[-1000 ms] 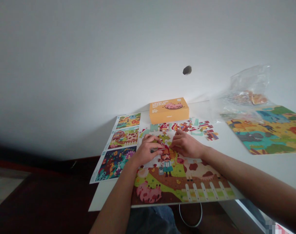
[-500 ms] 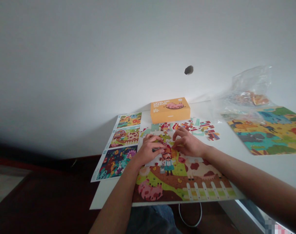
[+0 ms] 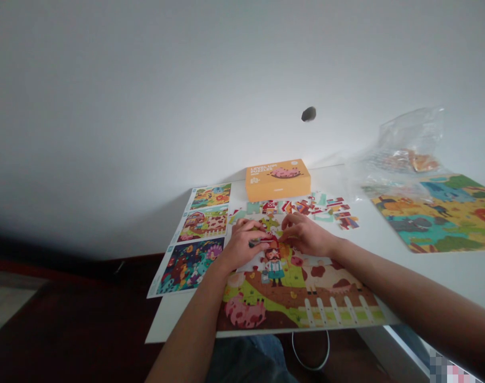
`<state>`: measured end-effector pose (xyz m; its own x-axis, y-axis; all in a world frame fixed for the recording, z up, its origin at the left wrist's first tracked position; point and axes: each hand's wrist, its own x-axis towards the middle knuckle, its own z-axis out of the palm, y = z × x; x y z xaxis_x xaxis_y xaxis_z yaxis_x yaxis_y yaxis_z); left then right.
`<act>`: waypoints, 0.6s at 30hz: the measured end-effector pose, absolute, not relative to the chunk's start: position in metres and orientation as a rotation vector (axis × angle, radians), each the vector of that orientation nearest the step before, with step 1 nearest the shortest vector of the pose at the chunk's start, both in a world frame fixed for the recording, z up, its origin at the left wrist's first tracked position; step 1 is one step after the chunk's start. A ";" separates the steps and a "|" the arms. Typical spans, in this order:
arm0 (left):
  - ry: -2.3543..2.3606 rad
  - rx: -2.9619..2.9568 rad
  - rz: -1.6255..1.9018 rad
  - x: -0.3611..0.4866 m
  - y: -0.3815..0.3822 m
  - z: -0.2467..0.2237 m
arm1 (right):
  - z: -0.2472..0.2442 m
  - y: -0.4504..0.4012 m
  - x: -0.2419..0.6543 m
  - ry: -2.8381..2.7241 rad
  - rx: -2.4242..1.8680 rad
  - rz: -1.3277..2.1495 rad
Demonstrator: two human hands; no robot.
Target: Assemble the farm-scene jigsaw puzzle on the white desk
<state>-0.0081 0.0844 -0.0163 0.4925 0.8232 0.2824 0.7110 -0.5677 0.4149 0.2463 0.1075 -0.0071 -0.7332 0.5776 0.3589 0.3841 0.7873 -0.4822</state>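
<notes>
A partly joined farm jigsaw puzzle (image 3: 290, 282) lies at the table's front, showing a farmer, a cow, a pig and a white fence. My left hand (image 3: 248, 243) is over its upper left part, thumb and fingers closed on a puzzle piece (image 3: 273, 243) with red on it, just above the farmer's head. From the other side my right hand (image 3: 306, 235) reaches in with bent fingers, their tips at the right edge of the same piece. The fingers hide much of that piece. Loose puzzle pieces (image 3: 304, 206) lie in a band beyond both hands.
An orange puzzle box (image 3: 278, 181) stands against the wall. Left of the puzzle lies a sheet with three pictures (image 3: 203, 223). A finished animal puzzle (image 3: 437, 213) and a clear plastic bag (image 3: 410, 143) with pieces are on the right. The white table (image 3: 158, 324) ends near my lap.
My right hand has shifted slightly left, and its fingertips are now closer to my left hand and the red piece. My left hand stays almost where it was.
</notes>
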 end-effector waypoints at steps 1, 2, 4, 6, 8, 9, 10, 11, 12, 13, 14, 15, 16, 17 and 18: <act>1.314 2.498 0.667 -0.008 0.084 -0.016 | -0.007 0.107 0.246 -2.478 -0.725 0.516; 1.318 2.500 0.663 -0.008 0.084 -0.016 | -0.008 0.107 0.247 -2.476 -0.729 0.511; 1.316 2.506 0.651 -0.009 0.084 -0.015 | -0.008 0.107 0.247 -2.472 -0.732 0.501; 1.300 2.517 0.637 -0.009 0.084 -0.015 | -0.009 0.108 0.247 -2.479 -0.726 0.498; 1.284 2.528 0.638 -0.009 0.084 -0.016 | -0.009 0.108 0.247 -2.495 -0.723 0.500; 1.282 2.532 0.641 -0.009 0.084 -0.016 | -0.009 0.108 0.248 -2.504 -0.723 0.500; 1.279 2.536 0.642 -0.009 0.084 -0.017 | -0.008 0.108 0.248 -2.511 -0.723 0.500; 1.280 2.540 0.641 -0.010 0.084 -0.017 | -0.008 0.108 0.248 -2.516 -0.725 0.499; 1.284 2.543 0.639 -0.011 0.084 -0.018 | -0.007 0.108 0.248 -2.520 -0.728 0.500; 1.294 2.543 0.633 -0.011 0.084 -0.018 | -0.006 0.108 0.249 -2.525 -0.728 0.504; 1.311 2.541 0.629 -0.013 0.085 -0.018 | -0.005 0.108 0.249 -2.529 -0.726 0.509; 1.335 2.537 0.629 -0.014 0.085 -0.018 | -0.004 0.108 0.250 -2.533 -0.721 0.515; 1.363 2.531 0.631 -0.016 0.086 -0.018 | -0.004 0.108 0.250 -2.536 -0.715 0.520; 1.387 2.524 0.632 -0.017 0.086 -0.018 | -0.003 0.108 0.251 -2.538 -0.711 0.522; 1.401 2.519 0.630 -0.019 0.087 -0.018 | -0.002 0.108 0.251 -2.538 -0.709 0.521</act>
<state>-0.0187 0.0867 -0.0176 0.4630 0.8440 0.2709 0.7627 -0.5350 0.3633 0.2512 0.1082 -0.0024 -0.7661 0.5583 0.3184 0.3877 0.7965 -0.4639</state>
